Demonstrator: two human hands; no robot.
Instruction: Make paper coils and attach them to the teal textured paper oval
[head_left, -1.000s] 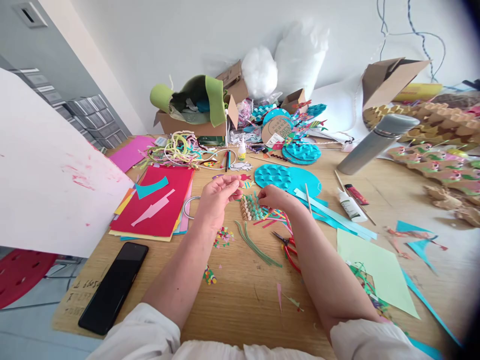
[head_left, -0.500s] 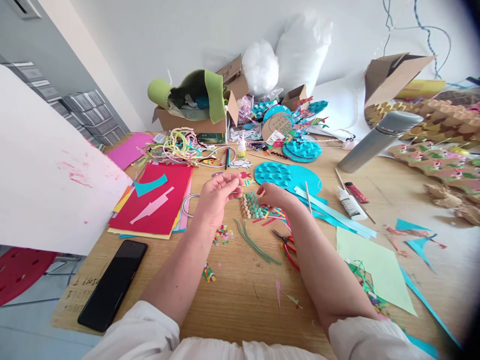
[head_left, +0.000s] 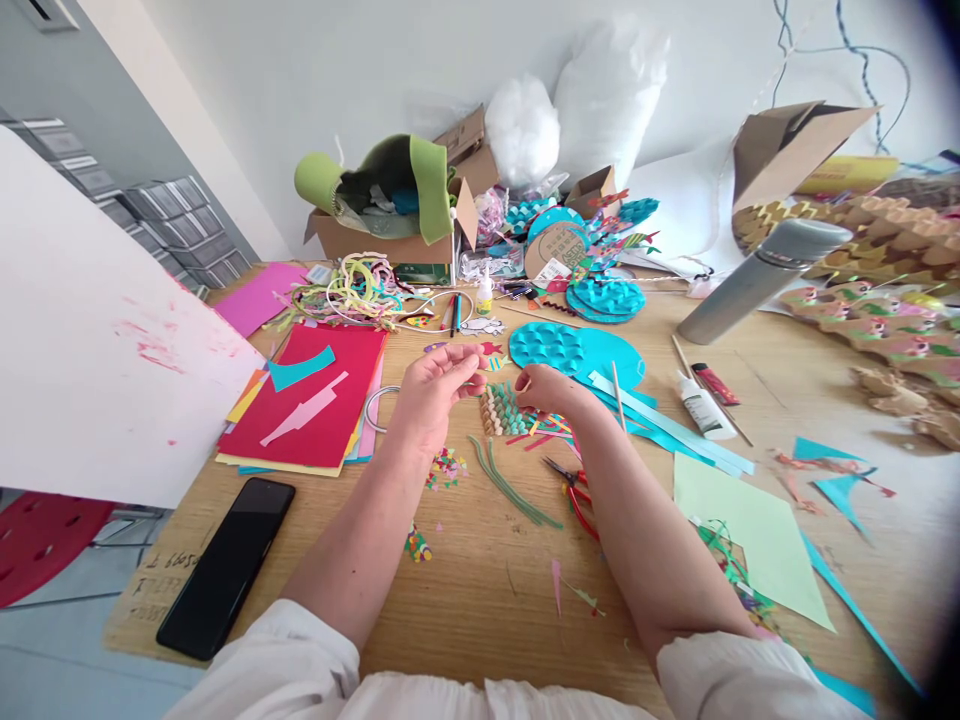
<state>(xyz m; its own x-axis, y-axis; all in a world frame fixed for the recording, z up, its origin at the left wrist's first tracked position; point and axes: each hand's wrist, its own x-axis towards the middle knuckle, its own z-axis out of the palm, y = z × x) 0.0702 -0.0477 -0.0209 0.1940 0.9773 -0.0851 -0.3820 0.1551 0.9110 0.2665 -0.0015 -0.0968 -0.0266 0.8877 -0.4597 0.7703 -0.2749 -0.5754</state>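
My left hand [head_left: 442,388] is raised over the middle of the table, thumb and forefinger drawn together in a pinch. Whatever it pinches, if anything, is too small to make out. Opposite it, my right hand [head_left: 549,390] has its fingers curled and pointed down, their tips partly hidden. Between and just below both hands lies a small bumpy piece [head_left: 504,411] in rows of beige and green. Colourful paper strips [head_left: 546,430] lie below the right hand. Paper fish cutouts [head_left: 495,360] rest just beyond the fingertips.
Red-handled pliers [head_left: 577,492] and green stems [head_left: 510,490] lie between my forearms. A blue oval with bumps [head_left: 574,352] is behind the right hand. A phone [head_left: 226,568] and red paper [head_left: 307,400] are left; a grey flask [head_left: 761,280] and glue bottle [head_left: 703,405] are right.
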